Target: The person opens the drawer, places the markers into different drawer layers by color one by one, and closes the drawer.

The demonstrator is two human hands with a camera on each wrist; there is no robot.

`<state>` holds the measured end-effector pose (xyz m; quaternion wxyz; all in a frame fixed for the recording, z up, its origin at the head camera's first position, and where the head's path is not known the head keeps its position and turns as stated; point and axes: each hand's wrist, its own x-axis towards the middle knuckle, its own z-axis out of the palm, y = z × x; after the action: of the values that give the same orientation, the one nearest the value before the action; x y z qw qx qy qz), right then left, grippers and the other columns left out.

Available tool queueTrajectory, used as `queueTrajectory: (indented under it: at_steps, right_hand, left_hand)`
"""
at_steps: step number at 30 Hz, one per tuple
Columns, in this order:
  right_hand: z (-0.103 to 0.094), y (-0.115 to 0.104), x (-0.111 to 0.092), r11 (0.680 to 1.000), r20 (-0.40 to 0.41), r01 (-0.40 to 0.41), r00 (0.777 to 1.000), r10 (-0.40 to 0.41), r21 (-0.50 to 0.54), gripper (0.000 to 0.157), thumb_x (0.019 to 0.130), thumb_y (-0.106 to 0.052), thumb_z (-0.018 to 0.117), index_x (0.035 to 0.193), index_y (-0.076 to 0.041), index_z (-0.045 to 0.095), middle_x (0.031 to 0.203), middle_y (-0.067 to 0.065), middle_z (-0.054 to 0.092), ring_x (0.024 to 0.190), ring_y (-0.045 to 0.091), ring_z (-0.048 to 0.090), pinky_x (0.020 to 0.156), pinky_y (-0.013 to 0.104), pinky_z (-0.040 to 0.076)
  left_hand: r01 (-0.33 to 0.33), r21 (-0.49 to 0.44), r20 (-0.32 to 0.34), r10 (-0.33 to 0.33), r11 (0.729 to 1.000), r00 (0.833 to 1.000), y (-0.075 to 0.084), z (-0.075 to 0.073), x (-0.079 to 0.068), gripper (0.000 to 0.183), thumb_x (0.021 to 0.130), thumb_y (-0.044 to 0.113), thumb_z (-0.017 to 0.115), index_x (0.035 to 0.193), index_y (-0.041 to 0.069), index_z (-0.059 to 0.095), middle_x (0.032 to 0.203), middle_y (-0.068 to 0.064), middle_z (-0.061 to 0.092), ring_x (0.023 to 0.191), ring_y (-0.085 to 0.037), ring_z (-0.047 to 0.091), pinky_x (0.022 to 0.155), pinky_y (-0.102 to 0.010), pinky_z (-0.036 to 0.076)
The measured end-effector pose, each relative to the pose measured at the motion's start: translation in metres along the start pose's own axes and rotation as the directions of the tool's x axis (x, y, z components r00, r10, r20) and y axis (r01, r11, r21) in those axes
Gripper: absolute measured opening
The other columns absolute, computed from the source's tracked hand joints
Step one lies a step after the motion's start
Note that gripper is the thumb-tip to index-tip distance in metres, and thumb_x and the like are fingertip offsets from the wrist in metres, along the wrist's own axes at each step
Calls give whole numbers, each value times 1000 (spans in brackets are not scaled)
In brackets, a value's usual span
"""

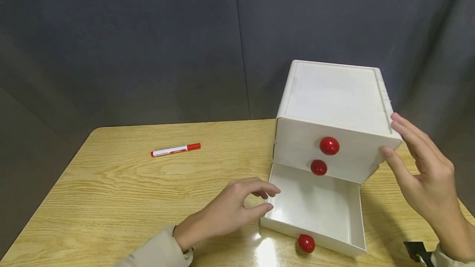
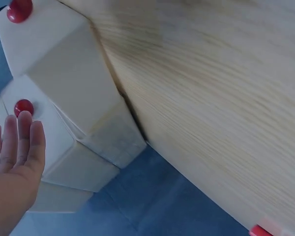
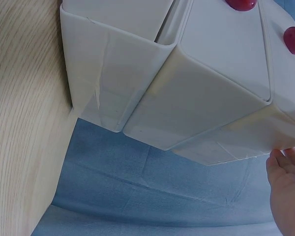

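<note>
A white drawer cabinet (image 1: 335,94) with three red knobs stands at the right of the table. Its bottom drawer (image 1: 315,201) is pulled out, with nothing visible inside; the upper two are closed. My left hand (image 1: 237,205), fingers loosely bent and thumb apart, hovers by the left wall of that drawer and holds nothing. In the left wrist view, its fingers (image 2: 23,137) overlap a knob. With fingers extended, my right hand (image 1: 426,172) rests at the cabinet's upper right front corner, the thumb by the front face. The right wrist view shows its fingertips (image 3: 280,160) along the cabinet's side.
A white marker with a red cap (image 1: 175,150) lies toward the back left of the wooden table (image 1: 122,193). Behind the table hangs a dark curtain (image 1: 148,48). Near my right wrist is a small black object (image 1: 415,250) at the table's lower right.
</note>
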<state>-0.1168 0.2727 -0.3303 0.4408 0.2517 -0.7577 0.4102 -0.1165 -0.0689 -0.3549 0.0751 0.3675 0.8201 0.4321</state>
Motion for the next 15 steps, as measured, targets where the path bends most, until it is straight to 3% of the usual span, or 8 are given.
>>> queueTrajectory:
  at_steps: [15]
  right_hand:
    - [0, -1, 0, 1000, -3, -7, 1000, 7, 9, 46, 94, -14, 67, 124, 19, 57, 138, 28, 56, 134, 20, 55, 112, 22, 40]
  left_hand:
    - [-50, 130, -116, 65, 990, 991, -28, -27, -5, 32, 92, 12, 70, 124, 11, 67, 119, -1, 71, 108, -18, 65, 95, -33, 55]
